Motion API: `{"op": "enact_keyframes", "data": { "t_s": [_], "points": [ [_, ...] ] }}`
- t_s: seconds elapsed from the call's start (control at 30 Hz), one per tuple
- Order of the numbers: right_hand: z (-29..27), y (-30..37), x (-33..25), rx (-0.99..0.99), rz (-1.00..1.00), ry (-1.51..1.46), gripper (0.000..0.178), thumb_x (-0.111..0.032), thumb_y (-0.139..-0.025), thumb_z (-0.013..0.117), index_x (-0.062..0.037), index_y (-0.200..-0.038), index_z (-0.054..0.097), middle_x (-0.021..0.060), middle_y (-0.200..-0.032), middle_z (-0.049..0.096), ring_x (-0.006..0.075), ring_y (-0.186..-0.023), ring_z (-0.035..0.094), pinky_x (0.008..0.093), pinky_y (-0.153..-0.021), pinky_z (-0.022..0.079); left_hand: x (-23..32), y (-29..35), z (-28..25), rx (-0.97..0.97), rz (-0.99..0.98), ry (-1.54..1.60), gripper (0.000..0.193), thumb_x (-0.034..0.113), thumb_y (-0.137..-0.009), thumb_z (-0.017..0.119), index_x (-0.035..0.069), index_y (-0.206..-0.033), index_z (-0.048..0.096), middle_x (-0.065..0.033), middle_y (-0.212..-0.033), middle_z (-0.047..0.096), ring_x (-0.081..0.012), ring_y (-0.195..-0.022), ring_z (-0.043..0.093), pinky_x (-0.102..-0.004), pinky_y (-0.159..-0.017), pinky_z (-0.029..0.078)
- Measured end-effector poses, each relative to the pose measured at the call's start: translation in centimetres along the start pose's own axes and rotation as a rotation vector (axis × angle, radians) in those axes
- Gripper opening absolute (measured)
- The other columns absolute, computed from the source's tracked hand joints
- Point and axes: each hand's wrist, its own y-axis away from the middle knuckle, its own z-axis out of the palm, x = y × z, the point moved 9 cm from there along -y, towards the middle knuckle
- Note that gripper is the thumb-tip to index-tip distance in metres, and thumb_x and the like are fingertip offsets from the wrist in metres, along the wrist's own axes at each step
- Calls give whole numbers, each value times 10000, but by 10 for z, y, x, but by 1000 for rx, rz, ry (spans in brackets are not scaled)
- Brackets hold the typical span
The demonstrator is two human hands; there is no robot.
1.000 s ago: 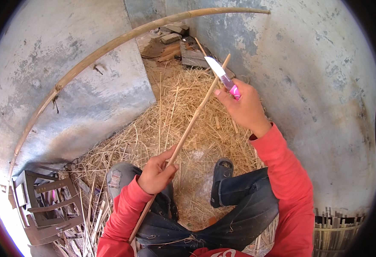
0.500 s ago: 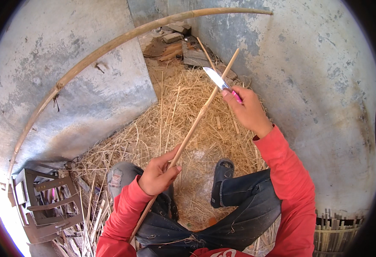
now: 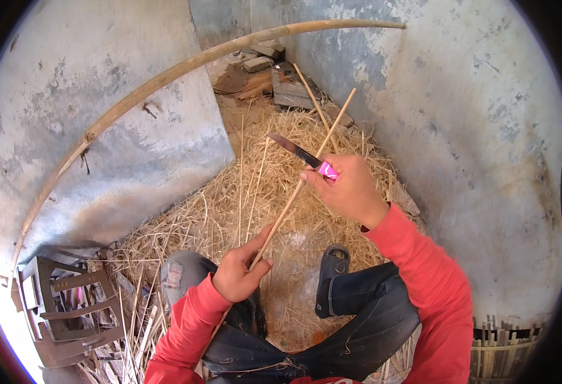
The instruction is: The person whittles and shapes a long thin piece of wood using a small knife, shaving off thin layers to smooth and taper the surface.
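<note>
A long, thin bamboo strip [image 3: 287, 206] slants from beside my left thigh up toward the far right. My left hand [image 3: 239, 269] is closed round its lower part, thumb laid along it. In my right hand [image 3: 348, 189] is a knife [image 3: 295, 150] with a pink handle, its dark-looking blade pointing up and left. The blade lies across the strip's upper part, and the right thumb rests against the strip just below the handle. Whether the edge bites into the strip I cannot tell.
Shavings [image 3: 185, 217] cover the floor around my feet. A bamboo pole [image 3: 166, 69] arches along the left wall. Bricks [image 3: 258, 64] lie in the far corner. A broken wooden chair [image 3: 79, 313] stands at left, a slatted basket [image 3: 505, 352] at lower right. Another strip [image 3: 309, 93] leans beyond the knife.
My right hand has moved down and toward me along the strip, and the knife has turned so its blade points further left. The strip's far end has dipped slightly. My left hand stays closed on it.
</note>
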Motion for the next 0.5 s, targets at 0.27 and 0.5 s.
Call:
{"op": "enact_keyframes", "data": {
  "t_s": [0.27,0.5],
  "points": [
    [-4,-5,-2,119,-23,68,231,-180,-941,718,45,-987,693,144,-615,594,235,-496,529,378,-500,417,-9,1,-2,-33,-150,12,620,9,-967,594,-34,-1549,387,-127,-1298,639,-91,-992,603,-257,-887,490],
    [-85,-13,36,466,124,68,273,-240,-962,718,31,-949,682,68,-607,608,146,-523,519,345,-526,424,-1,5,-6,12,-44,211,610,-17,-988,550,-27,-1566,356,61,-684,471,-35,-530,414,-230,-481,320]
  ]
}}
